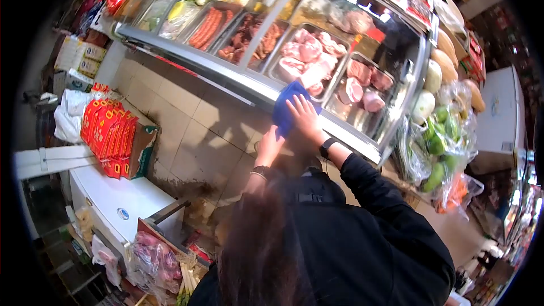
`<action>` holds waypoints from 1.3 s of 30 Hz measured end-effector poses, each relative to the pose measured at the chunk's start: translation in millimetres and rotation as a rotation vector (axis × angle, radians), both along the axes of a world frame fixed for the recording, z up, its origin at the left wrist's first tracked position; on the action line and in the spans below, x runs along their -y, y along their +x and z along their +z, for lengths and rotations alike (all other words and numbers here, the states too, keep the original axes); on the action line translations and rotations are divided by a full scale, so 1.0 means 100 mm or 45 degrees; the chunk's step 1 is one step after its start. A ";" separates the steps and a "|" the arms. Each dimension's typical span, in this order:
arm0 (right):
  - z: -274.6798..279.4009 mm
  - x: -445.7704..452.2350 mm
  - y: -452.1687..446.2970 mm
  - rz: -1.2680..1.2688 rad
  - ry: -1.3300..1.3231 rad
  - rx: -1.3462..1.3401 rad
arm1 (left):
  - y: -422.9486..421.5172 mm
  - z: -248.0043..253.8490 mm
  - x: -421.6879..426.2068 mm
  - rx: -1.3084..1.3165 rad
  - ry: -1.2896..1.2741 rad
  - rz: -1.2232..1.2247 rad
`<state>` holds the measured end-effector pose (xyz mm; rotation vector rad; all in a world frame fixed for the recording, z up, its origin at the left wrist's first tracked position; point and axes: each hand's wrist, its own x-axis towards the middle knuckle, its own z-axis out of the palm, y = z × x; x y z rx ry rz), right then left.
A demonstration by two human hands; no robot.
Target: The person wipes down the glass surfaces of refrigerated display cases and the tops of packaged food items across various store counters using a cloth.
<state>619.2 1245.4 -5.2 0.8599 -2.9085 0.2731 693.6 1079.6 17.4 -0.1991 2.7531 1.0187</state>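
Note:
A blue cloth lies against the front metal edge of a glass display case. My right hand, with a dark band at the wrist, rests flat over the cloth with its fingers spread. Lower and to the left, my left hand has its fingers closed at the cloth's lower corner; a bracelet circles that wrist. Just behind the glass, beyond the cloth, sits a tray of pale raw meat. Another tray holds several more cuts of meat.
Sausages and dark red meat fill trays farther left. Bagged green vegetables and gourds sit at the case's right end. Left, red packets stand in a carton above a white freezer. Tiled floor lies between.

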 end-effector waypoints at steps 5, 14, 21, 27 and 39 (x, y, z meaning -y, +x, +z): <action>-0.22 0.71 -0.44 0.012 -0.019 -0.090 | -0.35 -0.10 0.66 0.009 -0.017 0.011; -0.10 1.59 -0.98 0.174 0.044 -0.151 | -0.85 -0.01 1.68 -0.038 -0.142 -0.073; -0.04 2.29 -1.46 0.319 0.054 -0.115 | -1.14 -0.07 2.32 -0.034 -0.138 0.024; 0.01 3.30 -2.05 0.349 0.138 -0.140 | -1.61 -0.13 3.08 -0.066 -0.134 0.206; -0.08 5.65 -3.52 0.401 0.046 -0.104 | -2.92 0.16 5.38 0.043 -0.206 0.286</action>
